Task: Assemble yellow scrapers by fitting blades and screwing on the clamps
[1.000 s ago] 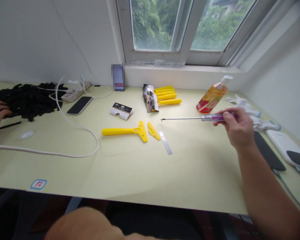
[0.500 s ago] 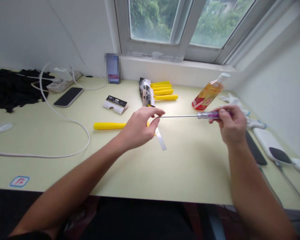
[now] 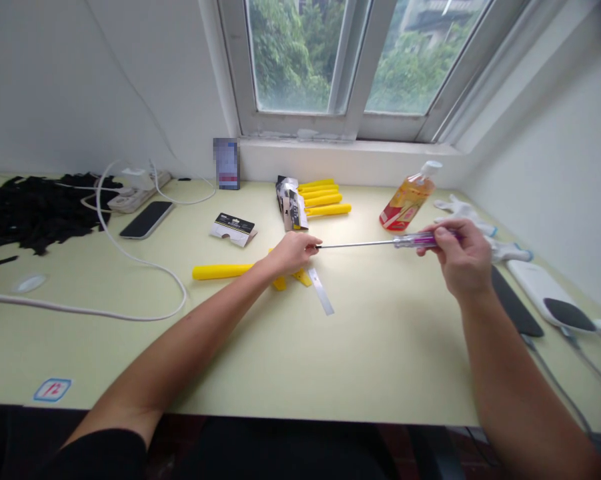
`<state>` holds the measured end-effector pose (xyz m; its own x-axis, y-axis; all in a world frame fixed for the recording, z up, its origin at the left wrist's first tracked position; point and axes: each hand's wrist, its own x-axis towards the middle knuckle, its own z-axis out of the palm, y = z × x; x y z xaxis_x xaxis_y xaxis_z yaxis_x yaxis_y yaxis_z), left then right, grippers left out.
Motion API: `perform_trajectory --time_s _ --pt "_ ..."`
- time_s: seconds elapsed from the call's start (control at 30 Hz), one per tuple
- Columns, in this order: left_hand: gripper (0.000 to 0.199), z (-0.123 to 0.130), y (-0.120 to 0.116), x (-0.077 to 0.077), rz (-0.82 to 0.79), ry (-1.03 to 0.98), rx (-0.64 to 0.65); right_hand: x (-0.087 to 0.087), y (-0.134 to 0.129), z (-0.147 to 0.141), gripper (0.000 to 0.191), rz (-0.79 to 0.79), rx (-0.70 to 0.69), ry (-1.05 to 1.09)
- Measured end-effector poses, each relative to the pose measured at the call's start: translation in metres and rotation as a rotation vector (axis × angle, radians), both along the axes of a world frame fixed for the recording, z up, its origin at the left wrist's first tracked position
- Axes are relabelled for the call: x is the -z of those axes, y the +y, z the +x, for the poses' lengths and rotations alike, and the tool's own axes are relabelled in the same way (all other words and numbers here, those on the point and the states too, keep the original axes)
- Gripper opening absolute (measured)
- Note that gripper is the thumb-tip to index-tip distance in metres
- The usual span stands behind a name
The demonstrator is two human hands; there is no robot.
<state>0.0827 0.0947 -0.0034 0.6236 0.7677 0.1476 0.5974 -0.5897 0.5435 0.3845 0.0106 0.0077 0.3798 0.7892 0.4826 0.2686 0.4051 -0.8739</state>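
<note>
My right hand [image 3: 463, 257] is wrapped round the clear and purple handle of a screwdriver [image 3: 355, 245]. Its long shaft points left, held level above the table. At its dark tip, my left hand [image 3: 295, 252] has thumb and fingers pinched together; whatever small thing they hold there is hidden. Below that hand lies a yellow-handled scraper [image 3: 223, 271], its yellow head partly covered by my wrist. A flat metal blade [image 3: 321, 291] rests beside the head, slanting toward me.
Several yellow-handled tools [image 3: 325, 200] in card packaging lie at the back. A folded card [image 3: 233, 229], a bottle [image 3: 409, 198] and white gloves [image 3: 463, 210] stand around. Leftward are a phone [image 3: 147, 220], a white cable [image 3: 150, 265] and black strips [image 3: 40, 207]. A power bank [image 3: 545, 287] sits right.
The camera view has tilted up slightly. My left hand has turned, its fingers now closed more tightly at the screwdriver's tip. The right hand keeps its hold on the handle.
</note>
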Motion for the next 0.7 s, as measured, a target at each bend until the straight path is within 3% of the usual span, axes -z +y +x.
perform_trajectory --time_s 0.27,0.43,0.53,0.7 --pt "0.028 0.017 0.006 0.009 0.147 0.166 -0.002 -0.007 -0.005 0.008 0.013 0.016 0.130 -0.131" --pt "0.024 0.041 0.001 0.011 0.232 0.207 0.142 -0.006 -0.005 0.016 0.014 0.049 0.236 -0.177" --pt "0.024 0.047 0.003 0.011 0.260 0.217 0.243 -0.003 -0.003 0.016 0.017 -0.014 0.248 -0.224" --pt "0.021 0.047 0.009 0.013 0.268 0.223 0.288 0.005 0.001 0.020 0.025 -0.196 0.184 -0.360"
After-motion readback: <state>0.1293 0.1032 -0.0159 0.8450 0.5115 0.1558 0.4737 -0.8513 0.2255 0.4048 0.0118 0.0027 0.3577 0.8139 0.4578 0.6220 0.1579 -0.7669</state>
